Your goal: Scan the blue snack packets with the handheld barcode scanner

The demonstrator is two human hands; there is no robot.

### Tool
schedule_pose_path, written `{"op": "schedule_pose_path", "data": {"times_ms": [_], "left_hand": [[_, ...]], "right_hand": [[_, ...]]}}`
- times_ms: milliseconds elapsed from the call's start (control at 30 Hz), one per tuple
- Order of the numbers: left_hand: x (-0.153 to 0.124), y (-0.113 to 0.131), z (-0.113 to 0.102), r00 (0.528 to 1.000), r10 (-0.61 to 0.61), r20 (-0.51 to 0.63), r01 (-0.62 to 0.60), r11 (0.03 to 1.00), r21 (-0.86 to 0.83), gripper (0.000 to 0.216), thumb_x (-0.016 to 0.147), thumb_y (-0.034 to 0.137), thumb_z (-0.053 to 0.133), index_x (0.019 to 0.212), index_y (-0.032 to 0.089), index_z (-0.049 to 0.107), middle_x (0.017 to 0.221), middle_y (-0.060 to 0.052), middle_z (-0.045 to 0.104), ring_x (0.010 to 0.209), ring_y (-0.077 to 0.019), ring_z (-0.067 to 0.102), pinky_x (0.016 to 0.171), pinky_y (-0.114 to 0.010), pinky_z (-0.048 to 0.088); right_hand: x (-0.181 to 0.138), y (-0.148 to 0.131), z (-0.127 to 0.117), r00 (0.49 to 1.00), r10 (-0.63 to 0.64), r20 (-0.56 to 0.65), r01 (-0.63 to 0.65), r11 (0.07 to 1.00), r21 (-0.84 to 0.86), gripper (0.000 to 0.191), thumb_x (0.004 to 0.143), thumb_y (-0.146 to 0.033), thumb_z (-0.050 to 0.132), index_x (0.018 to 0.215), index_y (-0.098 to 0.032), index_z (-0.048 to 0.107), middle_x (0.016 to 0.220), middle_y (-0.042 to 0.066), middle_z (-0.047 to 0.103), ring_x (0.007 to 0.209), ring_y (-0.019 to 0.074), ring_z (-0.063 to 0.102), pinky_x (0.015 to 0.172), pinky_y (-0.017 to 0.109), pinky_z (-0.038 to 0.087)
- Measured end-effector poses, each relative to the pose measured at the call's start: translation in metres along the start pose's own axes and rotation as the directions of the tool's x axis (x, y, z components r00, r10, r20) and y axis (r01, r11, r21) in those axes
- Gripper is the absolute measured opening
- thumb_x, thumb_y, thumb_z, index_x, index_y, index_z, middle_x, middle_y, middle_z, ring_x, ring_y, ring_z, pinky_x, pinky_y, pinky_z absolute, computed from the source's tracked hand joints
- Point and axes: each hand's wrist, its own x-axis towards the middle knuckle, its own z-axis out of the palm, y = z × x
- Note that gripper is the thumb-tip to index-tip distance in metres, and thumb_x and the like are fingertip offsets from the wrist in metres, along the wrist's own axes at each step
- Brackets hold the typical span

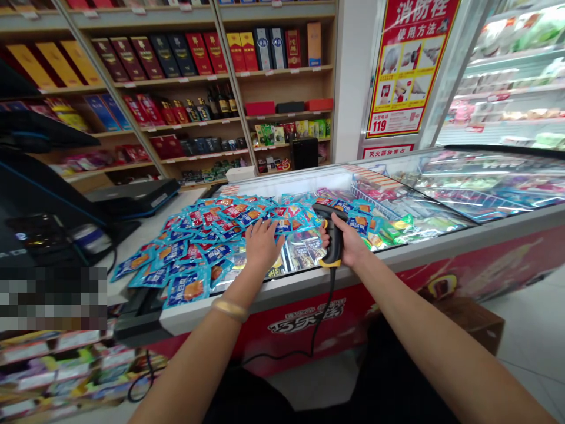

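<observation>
A black and yellow barcode scanner (pixel 334 242) is upright in my right hand (pixel 352 242), its fingers wrapped round the grip and its head over the freezer top. From its base a black cable hangs down the freezer front. To its left, my left hand (pixel 263 244) lies palm down with its fingers stretched forward, touching the near side of a heap of snack packets (pixel 188 287). These packets are blue with red or dark blue labels and spread across the glass lid of a chest freezer (pixel 304 279). What lies beneath the left palm is hidden.
A checkout counter with a dark screen and a black device (pixel 132 197) stands at the left. Shelves of boxed bottles (pixel 176 56) line the back wall. A red fire-hydrant sign (pixel 404 70) hangs behind the freezer. A cardboard box (pixel 474 324) sits on the floor at right.
</observation>
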Motion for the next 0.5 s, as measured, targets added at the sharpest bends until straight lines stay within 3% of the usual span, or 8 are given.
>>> {"op": "schedule_pose_path", "data": {"times_ms": [167,300,400,500], "left_hand": [[0.003,-0.006,0.002,0.990,0.010,-0.143,-0.025,0.994,-0.107,0.029,0.089,0.028,0.050,0.108,0.018,0.069,0.129,-0.015,0.063,0.125,-0.0326,0.053,0.105,-0.050,0.040],[0.008,-0.011,0.005,0.943,-0.121,-0.311,-0.003,0.929,-0.370,0.030,0.091,0.032,0.046,0.070,0.018,0.062,0.101,-0.014,0.070,0.101,-0.0243,0.064,0.091,-0.038,0.049],[0.008,-0.011,0.003,0.936,-0.278,-0.216,0.101,0.799,-0.593,0.038,0.090,0.036,0.048,0.055,0.021,0.046,0.063,-0.004,0.064,0.070,-0.0172,0.065,0.068,-0.027,0.050],[0.007,-0.007,-0.001,0.932,-0.358,-0.054,0.202,0.638,-0.743,0.033,0.087,0.035,0.051,0.057,0.021,0.048,0.050,0.000,0.058,0.056,-0.0164,0.063,0.056,-0.024,0.046]], "right_hand": [[-0.001,0.001,0.002,1.000,-0.002,-0.005,0.002,1.000,-0.012,0.032,0.098,-0.040,0.045,0.081,-0.015,0.055,0.060,0.001,0.055,0.045,0.0072,0.048,0.040,0.016,0.045],[-0.002,0.000,0.003,1.000,0.004,-0.014,-0.004,1.000,-0.016,0.033,0.098,-0.040,0.045,0.079,-0.015,0.055,0.060,0.001,0.055,0.045,0.0074,0.048,0.040,0.016,0.044],[-0.002,0.001,0.002,1.000,0.008,0.023,-0.007,1.000,-0.029,0.032,0.098,-0.038,0.045,0.079,-0.015,0.056,0.060,0.002,0.055,0.046,0.0078,0.048,0.040,0.016,0.044],[-0.003,0.002,-0.001,0.996,0.027,0.084,-0.021,0.997,-0.075,0.031,0.096,-0.039,0.050,0.079,-0.014,0.058,0.062,0.002,0.056,0.046,0.0079,0.049,0.041,0.017,0.045]]}}
